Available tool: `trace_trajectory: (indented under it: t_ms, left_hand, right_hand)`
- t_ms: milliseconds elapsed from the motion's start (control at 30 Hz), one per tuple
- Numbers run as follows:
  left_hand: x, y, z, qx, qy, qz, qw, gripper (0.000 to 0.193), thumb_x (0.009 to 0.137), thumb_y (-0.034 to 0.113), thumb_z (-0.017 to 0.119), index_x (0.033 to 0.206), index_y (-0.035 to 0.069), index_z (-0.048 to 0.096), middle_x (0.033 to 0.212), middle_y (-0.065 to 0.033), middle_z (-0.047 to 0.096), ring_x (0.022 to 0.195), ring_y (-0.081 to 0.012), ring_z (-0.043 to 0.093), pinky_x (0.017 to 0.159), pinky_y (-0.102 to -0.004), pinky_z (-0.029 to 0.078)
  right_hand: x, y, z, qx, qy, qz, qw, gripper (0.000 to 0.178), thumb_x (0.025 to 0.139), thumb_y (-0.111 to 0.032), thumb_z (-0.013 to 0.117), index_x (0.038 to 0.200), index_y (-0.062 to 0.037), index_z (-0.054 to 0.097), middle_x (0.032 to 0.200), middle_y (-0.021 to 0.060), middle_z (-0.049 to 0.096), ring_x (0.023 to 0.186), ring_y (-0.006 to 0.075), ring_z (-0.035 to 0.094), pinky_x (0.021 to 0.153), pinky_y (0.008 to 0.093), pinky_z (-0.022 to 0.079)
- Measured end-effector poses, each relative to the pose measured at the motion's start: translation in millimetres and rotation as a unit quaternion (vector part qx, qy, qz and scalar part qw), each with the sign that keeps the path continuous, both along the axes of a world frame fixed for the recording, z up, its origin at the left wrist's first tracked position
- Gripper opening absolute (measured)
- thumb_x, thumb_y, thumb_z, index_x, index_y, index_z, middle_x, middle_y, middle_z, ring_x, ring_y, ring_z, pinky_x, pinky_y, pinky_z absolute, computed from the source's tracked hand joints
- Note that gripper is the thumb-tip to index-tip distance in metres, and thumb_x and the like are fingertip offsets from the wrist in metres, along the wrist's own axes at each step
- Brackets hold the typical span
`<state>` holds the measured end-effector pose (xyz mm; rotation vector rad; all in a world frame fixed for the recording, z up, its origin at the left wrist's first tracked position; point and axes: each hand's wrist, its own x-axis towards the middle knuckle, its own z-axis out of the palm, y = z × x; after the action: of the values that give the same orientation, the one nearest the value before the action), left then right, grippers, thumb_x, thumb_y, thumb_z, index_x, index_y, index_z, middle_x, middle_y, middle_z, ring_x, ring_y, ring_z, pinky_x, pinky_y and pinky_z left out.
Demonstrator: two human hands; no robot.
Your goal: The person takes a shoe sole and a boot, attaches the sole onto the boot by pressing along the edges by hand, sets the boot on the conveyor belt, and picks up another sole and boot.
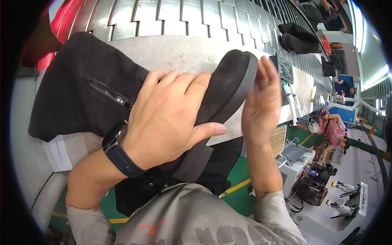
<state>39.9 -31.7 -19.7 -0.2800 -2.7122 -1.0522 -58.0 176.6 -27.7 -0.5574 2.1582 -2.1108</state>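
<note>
A black suede-like ankle boot (pixel 75 77) lies on its side across a pale work ledge, its shaft to the left and its toe to the right. A short metal zipper (pixel 107 92) shows on the shaft. My left hand (pixel 173 108), with a dark watch on its wrist, is wrapped over the boot's ankle and instep, thumb toward the sole. At the toe end, my right hand (pixel 263 102) is held up beside the sole's edge, fingers stretched out and slightly blurred. Whether it touches the sole I cannot tell.
Beyond the ledge (pixel 175 51) runs a conveyor of metal slats (pixel 183 20), carrying another black boot (pixel 300 38). Thin white tools (pixel 292 100) lie right of my right hand. A person in pink (pixel 331 126) stands farther right, near a machine table (pixel 326 220).
</note>
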Motion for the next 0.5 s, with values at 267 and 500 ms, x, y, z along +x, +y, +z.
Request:
trace_trajectory:
  t_ms: [267, 500]
  left_hand:
    - [-8, -4, 5, 0.023, -0.020, 0.001, 1.000, 0.081, 0.086, 0.049, 0.087, 0.140, -0.006, 0.063, 0.123, -0.0207, 0.072, 0.113, -0.0387, 0.066, 0.102, -0.0459, 0.047]
    - [55, -28, 12, 0.027, 0.041, -0.020, 0.999, 0.089, 0.088, 0.054, 0.084, 0.152, -0.002, 0.056, 0.156, -0.0234, 0.056, 0.141, -0.0432, 0.056, 0.121, -0.0556, 0.041]
  right_hand:
    - [-55, -55, 26, 0.153, 0.113, 0.067, 0.979, 0.042, 0.104, -0.031, 0.063, 0.101, 0.0074, 0.079, 0.079, 0.0082, 0.070, 0.077, 0.0160, 0.062, 0.076, 0.0316, 0.049]
    - [-71, -36, -3, 0.106, 0.209, 0.112, 0.966, 0.037, 0.101, -0.032, 0.069, 0.100, 0.0040, 0.080, 0.084, 0.0115, 0.074, 0.085, 0.0197, 0.067, 0.078, 0.0336, 0.051]
